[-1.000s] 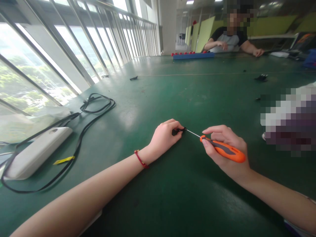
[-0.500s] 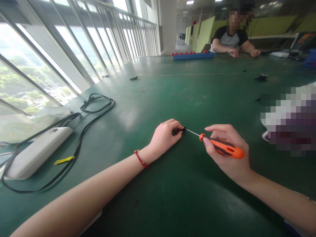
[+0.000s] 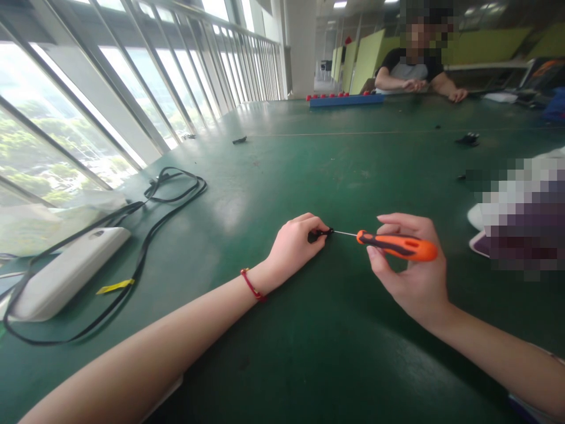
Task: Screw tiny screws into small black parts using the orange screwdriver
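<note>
My left hand (image 3: 298,244) rests on the green table (image 3: 282,330), closed in a pinch around a small black part (image 3: 324,233) whose exact kind I cannot make out. To the right, my right hand (image 3: 412,271) holds a screwdriver (image 3: 397,245) by its orange and black handle. The handle lies across the palm, with the thumb below it and the fingers loosely curled above and behind. The thin metal shaft points left, and its tip meets the black part at my left fingertips.
A white box-shaped device (image 3: 70,274) with a black cable (image 3: 148,253) lies on the left, near a yellow strip (image 3: 115,287). Metal railings (image 3: 145,65) line that side. Across the table, a person (image 3: 410,73) sits behind a blue rack (image 3: 346,101) with red knobs. Small black pieces (image 3: 468,139) lie farther right.
The screwdriver's handle has swung upward to nearly level, and my right fingers have loosened and shifted around it. My left hand stays in place. The person opposite has moved their hands slightly.
</note>
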Demonstrator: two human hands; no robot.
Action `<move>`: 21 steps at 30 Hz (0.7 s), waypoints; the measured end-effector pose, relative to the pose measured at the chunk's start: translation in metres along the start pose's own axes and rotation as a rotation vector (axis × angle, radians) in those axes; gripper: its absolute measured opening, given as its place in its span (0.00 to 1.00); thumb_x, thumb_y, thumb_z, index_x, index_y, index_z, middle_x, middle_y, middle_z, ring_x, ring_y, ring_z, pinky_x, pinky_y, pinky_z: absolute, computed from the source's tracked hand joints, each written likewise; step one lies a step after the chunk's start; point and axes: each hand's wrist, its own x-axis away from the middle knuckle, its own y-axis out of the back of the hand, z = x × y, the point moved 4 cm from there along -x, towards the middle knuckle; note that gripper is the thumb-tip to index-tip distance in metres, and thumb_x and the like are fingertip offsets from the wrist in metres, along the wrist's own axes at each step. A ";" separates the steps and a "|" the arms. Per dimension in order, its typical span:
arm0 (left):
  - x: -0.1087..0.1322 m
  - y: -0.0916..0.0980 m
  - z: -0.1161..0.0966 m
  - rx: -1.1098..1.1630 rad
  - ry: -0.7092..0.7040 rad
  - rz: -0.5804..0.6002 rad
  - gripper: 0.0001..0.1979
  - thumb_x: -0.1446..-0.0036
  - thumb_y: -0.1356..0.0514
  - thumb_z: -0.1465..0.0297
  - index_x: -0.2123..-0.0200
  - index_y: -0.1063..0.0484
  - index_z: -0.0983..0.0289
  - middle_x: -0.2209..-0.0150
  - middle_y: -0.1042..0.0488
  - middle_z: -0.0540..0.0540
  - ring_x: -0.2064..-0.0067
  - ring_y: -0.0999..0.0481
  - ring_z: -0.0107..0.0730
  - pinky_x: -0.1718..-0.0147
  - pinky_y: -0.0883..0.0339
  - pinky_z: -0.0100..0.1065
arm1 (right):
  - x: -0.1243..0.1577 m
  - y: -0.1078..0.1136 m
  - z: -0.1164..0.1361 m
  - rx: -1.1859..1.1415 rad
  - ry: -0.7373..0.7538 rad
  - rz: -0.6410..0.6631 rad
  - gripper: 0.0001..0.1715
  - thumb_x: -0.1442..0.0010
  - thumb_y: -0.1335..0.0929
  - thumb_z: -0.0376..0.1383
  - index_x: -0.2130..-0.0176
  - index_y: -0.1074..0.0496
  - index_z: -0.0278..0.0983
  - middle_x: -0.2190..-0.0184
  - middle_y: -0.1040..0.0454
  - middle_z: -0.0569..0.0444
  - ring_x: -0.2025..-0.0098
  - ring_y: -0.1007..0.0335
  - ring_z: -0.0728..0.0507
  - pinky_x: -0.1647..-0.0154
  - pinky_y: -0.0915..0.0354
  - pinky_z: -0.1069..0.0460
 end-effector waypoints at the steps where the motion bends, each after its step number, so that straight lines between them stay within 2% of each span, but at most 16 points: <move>1: 0.000 0.000 0.000 0.000 0.000 0.001 0.07 0.45 0.41 0.75 0.64 0.24 0.62 0.63 0.24 0.52 0.63 0.25 0.31 0.63 0.30 0.31 | 0.000 0.000 0.000 -0.017 -0.002 0.003 0.23 0.47 0.30 0.31 0.51 0.35 0.42 0.70 0.31 0.57 0.68 0.30 0.45 0.64 0.31 0.48; 3: 0.000 0.000 0.000 0.001 0.001 0.003 0.07 0.45 0.41 0.75 0.65 0.24 0.62 0.63 0.24 0.52 0.63 0.25 0.31 0.63 0.30 0.31 | -0.001 -0.001 0.001 0.011 -0.014 0.056 0.20 0.47 0.30 0.32 0.53 0.35 0.41 0.76 0.33 0.60 0.73 0.33 0.47 0.66 0.32 0.49; 5: 0.000 -0.001 0.000 0.004 0.002 0.005 0.07 0.46 0.41 0.75 0.65 0.24 0.62 0.63 0.23 0.52 0.64 0.25 0.30 0.63 0.30 0.31 | 0.000 -0.003 0.003 0.077 -0.014 0.115 0.12 0.45 0.31 0.33 0.59 0.32 0.42 0.81 0.34 0.62 0.77 0.34 0.47 0.67 0.34 0.49; 7: 0.000 -0.001 0.000 0.005 0.003 0.003 0.07 0.46 0.42 0.75 0.65 0.24 0.62 0.63 0.24 0.53 0.64 0.25 0.31 0.63 0.30 0.31 | 0.001 -0.003 0.004 0.111 -0.008 0.134 0.08 0.44 0.31 0.33 0.62 0.32 0.42 0.83 0.33 0.62 0.77 0.33 0.47 0.66 0.34 0.48; 8: 0.000 -0.001 0.000 0.005 0.003 0.001 0.07 0.46 0.42 0.75 0.65 0.24 0.62 0.63 0.24 0.53 0.64 0.25 0.31 0.63 0.30 0.31 | 0.002 -0.003 0.004 0.101 -0.003 0.120 0.09 0.44 0.31 0.33 0.61 0.32 0.42 0.82 0.32 0.62 0.76 0.32 0.46 0.65 0.33 0.48; 11: 0.000 0.000 0.000 0.000 0.005 -0.002 0.07 0.46 0.41 0.75 0.65 0.24 0.62 0.63 0.23 0.52 0.64 0.25 0.31 0.63 0.30 0.32 | 0.001 0.000 0.000 0.018 0.017 0.005 0.20 0.47 0.30 0.31 0.54 0.34 0.43 0.69 0.29 0.56 0.70 0.30 0.45 0.64 0.31 0.46; 13: 0.000 0.000 0.000 0.001 0.007 -0.002 0.07 0.46 0.41 0.75 0.65 0.24 0.62 0.63 0.23 0.52 0.64 0.25 0.31 0.63 0.30 0.32 | 0.000 0.000 -0.002 -0.032 0.008 -0.013 0.25 0.48 0.30 0.31 0.50 0.36 0.43 0.67 0.32 0.55 0.69 0.31 0.45 0.65 0.31 0.46; 14: 0.000 0.000 0.000 0.003 0.006 -0.002 0.06 0.46 0.41 0.75 0.65 0.24 0.62 0.63 0.23 0.52 0.64 0.25 0.31 0.63 0.30 0.32 | 0.000 -0.001 -0.003 -0.036 -0.001 0.004 0.26 0.48 0.30 0.31 0.50 0.36 0.43 0.69 0.33 0.56 0.70 0.32 0.45 0.65 0.31 0.47; 18: 0.000 -0.001 0.000 0.011 0.004 -0.001 0.07 0.45 0.41 0.75 0.65 0.24 0.62 0.63 0.23 0.52 0.64 0.25 0.31 0.63 0.30 0.32 | 0.000 -0.002 0.002 0.074 0.001 0.122 0.11 0.45 0.30 0.33 0.60 0.32 0.42 0.82 0.36 0.63 0.77 0.36 0.48 0.67 0.34 0.48; 19: 0.000 -0.001 0.000 0.010 0.005 -0.002 0.07 0.45 0.41 0.75 0.65 0.24 0.62 0.63 0.23 0.52 0.64 0.25 0.31 0.63 0.30 0.32 | 0.001 -0.003 0.002 0.096 0.001 0.134 0.09 0.45 0.31 0.33 0.61 0.32 0.42 0.83 0.36 0.63 0.77 0.36 0.48 0.67 0.35 0.48; 21: 0.000 -0.001 0.000 0.007 0.006 -0.001 0.07 0.45 0.41 0.75 0.65 0.24 0.62 0.63 0.23 0.52 0.64 0.25 0.31 0.63 0.30 0.32 | 0.001 -0.002 0.002 0.095 0.006 0.084 0.12 0.46 0.31 0.32 0.60 0.32 0.42 0.79 0.31 0.61 0.74 0.33 0.47 0.66 0.34 0.48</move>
